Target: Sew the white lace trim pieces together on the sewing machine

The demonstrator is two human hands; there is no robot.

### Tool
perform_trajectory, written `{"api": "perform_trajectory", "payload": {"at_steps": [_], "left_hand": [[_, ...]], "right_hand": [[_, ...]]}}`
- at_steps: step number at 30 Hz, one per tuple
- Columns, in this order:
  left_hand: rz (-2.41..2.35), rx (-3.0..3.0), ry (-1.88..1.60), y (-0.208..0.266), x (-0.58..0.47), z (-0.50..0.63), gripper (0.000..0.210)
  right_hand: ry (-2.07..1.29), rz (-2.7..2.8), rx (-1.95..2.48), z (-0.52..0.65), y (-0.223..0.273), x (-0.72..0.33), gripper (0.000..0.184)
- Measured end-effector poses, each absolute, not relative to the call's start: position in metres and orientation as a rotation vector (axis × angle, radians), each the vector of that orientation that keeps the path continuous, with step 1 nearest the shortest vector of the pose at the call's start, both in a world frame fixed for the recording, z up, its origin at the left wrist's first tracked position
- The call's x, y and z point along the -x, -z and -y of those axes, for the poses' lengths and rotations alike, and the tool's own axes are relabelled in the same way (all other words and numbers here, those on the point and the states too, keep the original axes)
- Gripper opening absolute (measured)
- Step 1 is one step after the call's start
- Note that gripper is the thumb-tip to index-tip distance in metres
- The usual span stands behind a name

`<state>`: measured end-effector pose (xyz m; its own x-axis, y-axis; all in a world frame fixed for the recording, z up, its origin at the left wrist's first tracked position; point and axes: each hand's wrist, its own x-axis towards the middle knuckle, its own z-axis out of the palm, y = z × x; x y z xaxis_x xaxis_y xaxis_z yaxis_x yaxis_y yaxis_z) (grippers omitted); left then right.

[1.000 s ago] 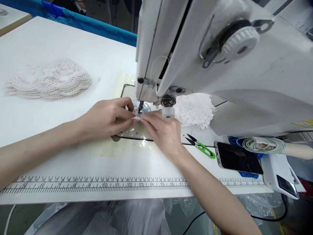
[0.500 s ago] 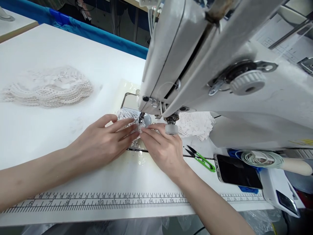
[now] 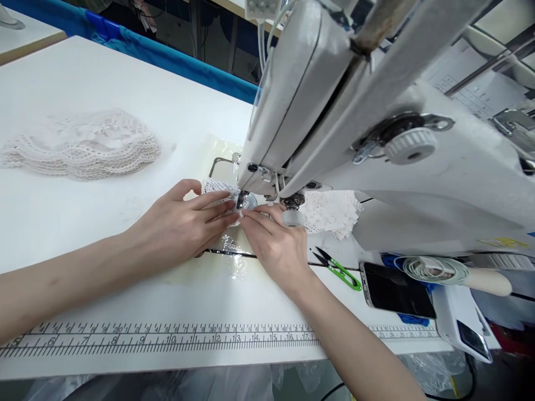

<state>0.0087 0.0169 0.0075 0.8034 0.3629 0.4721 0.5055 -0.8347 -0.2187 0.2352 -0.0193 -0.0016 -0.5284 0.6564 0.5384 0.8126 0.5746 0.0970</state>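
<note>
A small piece of white lace lies under the presser foot of a sewing machine. My left hand is to the left of the foot, its fingers bent over the lace and gripping its near edge. Close to the foot on the other side, my right hand pinches the same lace edge between thumb and fingers. The two hands' fingertips almost meet just in front of the needle area. Part of the lace is hidden beneath my fingers.
A stack of scalloped lace pieces lies at left; more lace is behind the machine's needle end. Green thread snips, a phone and a white device sit at right. A printed ruler runs along the front edge.
Both hands and the lace have shifted slightly farther in toward the presser foot, with the fingers still on the lace. The whole view has also moved a little.
</note>
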Motion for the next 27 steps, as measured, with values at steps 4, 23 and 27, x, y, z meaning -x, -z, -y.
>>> {"api": "perform_trajectory", "payload": {"at_steps": [4,23,27], "left_hand": [[0.71,2.659,0.596,-0.006,-0.008,-0.016,0.038],[0.849,2.781,0.76,0.014,-0.004,0.006,0.038],[0.837,2.753,0.739,0.011,-0.006,0.003,0.034]], "right_hand": [[0.445,2.395,1.171,0.021,-0.001,-0.236,0.018],[0.394,2.402,1.112,0.028,-0.002,-0.239,0.017],[0.436,2.407,1.161,0.027,-0.002,-0.237,0.019]]}}
